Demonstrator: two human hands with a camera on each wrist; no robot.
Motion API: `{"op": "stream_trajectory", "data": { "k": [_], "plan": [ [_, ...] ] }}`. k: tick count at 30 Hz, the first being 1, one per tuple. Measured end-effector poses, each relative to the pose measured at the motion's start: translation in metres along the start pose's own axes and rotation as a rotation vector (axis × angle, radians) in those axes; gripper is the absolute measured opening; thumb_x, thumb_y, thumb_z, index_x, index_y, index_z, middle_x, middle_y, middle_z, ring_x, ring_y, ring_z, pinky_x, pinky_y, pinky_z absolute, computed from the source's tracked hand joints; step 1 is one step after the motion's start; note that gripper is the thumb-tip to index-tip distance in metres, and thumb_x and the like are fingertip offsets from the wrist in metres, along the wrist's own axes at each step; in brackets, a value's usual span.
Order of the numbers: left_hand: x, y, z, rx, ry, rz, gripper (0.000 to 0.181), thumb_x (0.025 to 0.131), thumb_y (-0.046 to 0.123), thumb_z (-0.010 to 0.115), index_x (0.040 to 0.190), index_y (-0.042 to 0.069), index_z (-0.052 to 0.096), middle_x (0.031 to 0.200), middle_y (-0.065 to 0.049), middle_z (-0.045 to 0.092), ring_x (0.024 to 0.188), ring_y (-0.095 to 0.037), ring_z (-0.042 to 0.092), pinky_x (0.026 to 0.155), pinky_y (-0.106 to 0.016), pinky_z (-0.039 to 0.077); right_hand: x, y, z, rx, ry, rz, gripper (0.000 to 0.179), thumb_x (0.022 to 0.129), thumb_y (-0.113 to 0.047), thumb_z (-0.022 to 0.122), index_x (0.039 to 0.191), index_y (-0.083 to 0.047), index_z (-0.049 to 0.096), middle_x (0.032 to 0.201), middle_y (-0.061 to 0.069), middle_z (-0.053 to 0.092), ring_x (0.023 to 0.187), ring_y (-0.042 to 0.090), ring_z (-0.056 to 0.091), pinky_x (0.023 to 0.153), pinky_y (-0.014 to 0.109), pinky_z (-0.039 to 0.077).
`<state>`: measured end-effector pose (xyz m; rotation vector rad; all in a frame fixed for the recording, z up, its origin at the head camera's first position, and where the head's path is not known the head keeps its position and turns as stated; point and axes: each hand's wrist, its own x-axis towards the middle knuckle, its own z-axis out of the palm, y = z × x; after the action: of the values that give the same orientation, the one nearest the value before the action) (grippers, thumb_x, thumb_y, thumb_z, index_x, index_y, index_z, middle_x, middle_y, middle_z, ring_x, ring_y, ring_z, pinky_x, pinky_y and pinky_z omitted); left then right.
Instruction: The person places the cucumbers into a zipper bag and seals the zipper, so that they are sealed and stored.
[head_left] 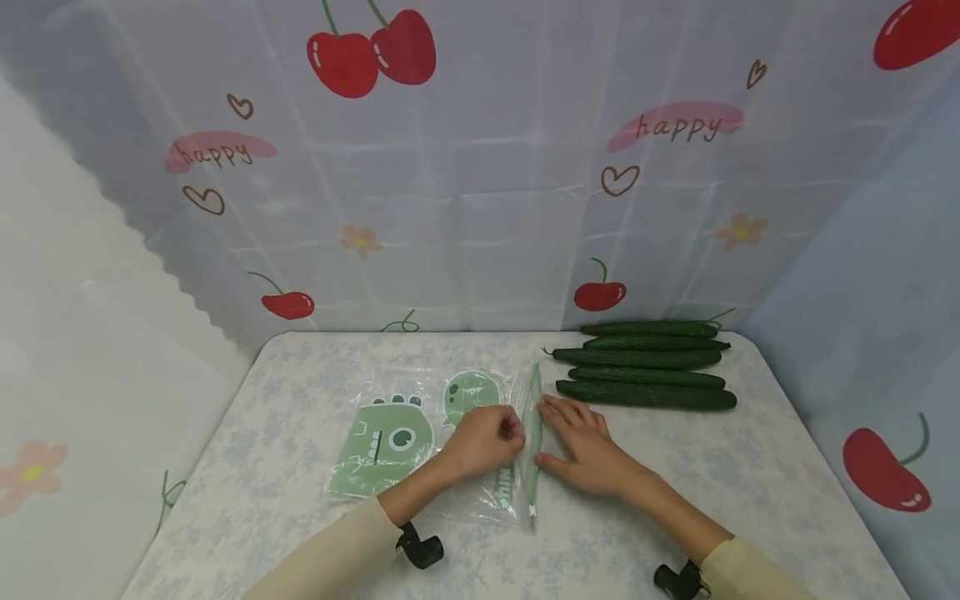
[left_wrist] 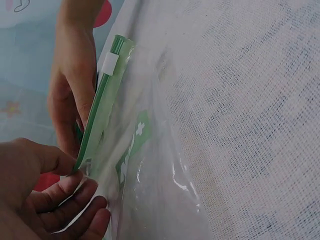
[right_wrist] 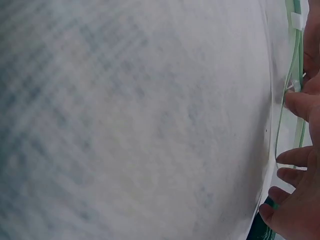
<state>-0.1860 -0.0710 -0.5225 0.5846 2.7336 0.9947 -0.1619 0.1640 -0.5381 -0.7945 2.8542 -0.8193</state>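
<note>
A clear plastic slider zip bag (head_left: 465, 492) printed with green cartoon figures lies on the table, its green zip strip (left_wrist: 95, 112) facing right. My left hand (head_left: 483, 437) pinches the strip between thumb and index finger; its other fingers curl loosely beneath. My right hand (head_left: 596, 450) is on the strip's other side, thumb and fairly straight fingertips touching the edge. In the right wrist view, the thumb and fingers (right_wrist: 295, 157) are spread along the green edge. A white slider (left_wrist: 110, 64) sits near the strip's near end.
Several long dark green cucumbers (head_left: 648, 394) lie side by side at the back right, just beyond my right hand. The pale patterned tablecloth (head_left: 277, 408) covers the table. A curtain printed with cherries (head_left: 472, 208) hangs along the back edge and sides.
</note>
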Motion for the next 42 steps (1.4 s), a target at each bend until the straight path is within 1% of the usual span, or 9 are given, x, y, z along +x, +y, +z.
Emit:
{"op": "stream_trajectory", "data": {
  "k": [7,13,19,23,26,30,35,39,42],
  "plan": [
    [-0.002,-0.004,-0.007,-0.144,0.002,-0.033,0.013,0.090,0.023,0.082,0.084,0.018,0.071,0.084,0.006,0.076,0.078,0.000,0.069,0.072,-0.022,0.056,-0.002,0.000,0.003,-0.012,-0.063,0.023,0.078,0.104,-0.048,0.067,0.164,-0.005,0.044,0.175,0.013,0.037,0.161,0.044,0.030,0.122,0.073,0.026],
    [-0.005,-0.007,-0.008,-0.194,0.023,-0.060,0.016,0.089,0.023,0.084,0.084,0.016,0.070,0.083,0.004,0.076,0.074,0.000,0.068,0.066,-0.021,0.054,-0.004,-0.003,0.005,-0.026,-0.096,0.038,0.079,0.104,-0.048,0.068,0.165,-0.005,0.043,0.176,0.014,0.035,0.162,0.045,0.028,0.121,0.074,0.023],
    [-0.003,-0.015,-0.009,-0.316,0.055,-0.079,0.017,0.089,0.011,0.079,0.098,0.012,0.065,0.095,-0.003,0.076,0.076,-0.005,0.072,0.067,-0.022,0.057,-0.002,-0.009,0.003,-0.096,-0.107,0.079,0.080,0.101,-0.049,0.071,0.165,-0.008,0.045,0.175,0.011,0.038,0.161,0.044,0.031,0.121,0.074,0.024],
    [-0.002,-0.021,-0.012,-0.407,0.018,-0.008,0.031,0.093,0.003,0.075,0.119,0.009,0.061,0.109,-0.012,0.073,0.080,-0.009,0.073,0.069,-0.024,0.059,0.000,-0.013,0.000,-0.111,-0.110,0.116,0.081,0.099,-0.049,0.075,0.164,-0.009,0.047,0.174,0.009,0.040,0.161,0.043,0.031,0.122,0.073,0.024],
    [-0.002,-0.024,-0.016,-0.354,-0.021,0.052,0.037,0.097,0.000,0.069,0.131,0.014,0.067,0.115,-0.015,0.071,0.078,-0.006,0.068,0.069,-0.023,0.056,0.000,-0.015,-0.001,-0.116,-0.113,0.123,0.081,0.099,-0.049,0.075,0.164,-0.009,0.047,0.174,0.010,0.040,0.161,0.044,0.031,0.122,0.073,0.024],
    [-0.004,-0.022,-0.022,-0.191,-0.030,0.079,0.038,0.097,0.002,0.064,0.130,0.015,0.077,0.111,-0.009,0.071,0.069,-0.005,0.055,0.066,-0.022,0.049,-0.001,-0.016,-0.001,-0.118,-0.110,0.119,0.082,0.099,-0.049,0.076,0.163,-0.008,0.047,0.174,0.010,0.040,0.160,0.044,0.032,0.121,0.073,0.025],
    [-0.003,-0.016,-0.025,-0.059,0.004,0.026,0.039,0.098,0.022,0.078,0.134,0.009,0.075,0.115,-0.007,0.072,0.074,-0.005,0.059,0.067,-0.024,0.050,-0.003,-0.016,-0.001,-0.132,-0.110,0.124,0.082,0.099,-0.050,0.075,0.164,-0.008,0.046,0.175,0.009,0.039,0.160,0.044,0.032,0.122,0.074,0.024],
    [-0.003,-0.019,-0.026,-0.040,0.030,-0.046,0.052,0.090,0.027,0.089,0.137,0.011,0.073,0.118,-0.006,0.072,0.075,-0.005,0.061,0.065,-0.024,0.051,-0.002,-0.015,0.000,-0.141,-0.105,0.121,0.082,0.099,-0.051,0.075,0.164,-0.010,0.046,0.175,0.009,0.039,0.160,0.043,0.033,0.121,0.073,0.025],
    [-0.004,-0.023,-0.026,-0.125,0.031,-0.056,0.056,0.089,0.017,0.088,0.141,0.009,0.070,0.119,-0.010,0.071,0.069,-0.005,0.060,0.060,-0.024,0.050,-0.001,-0.012,0.001,-0.143,-0.102,0.125,0.083,0.098,-0.052,0.075,0.164,-0.011,0.047,0.175,0.008,0.040,0.160,0.042,0.034,0.121,0.072,0.026]
  ]
}}
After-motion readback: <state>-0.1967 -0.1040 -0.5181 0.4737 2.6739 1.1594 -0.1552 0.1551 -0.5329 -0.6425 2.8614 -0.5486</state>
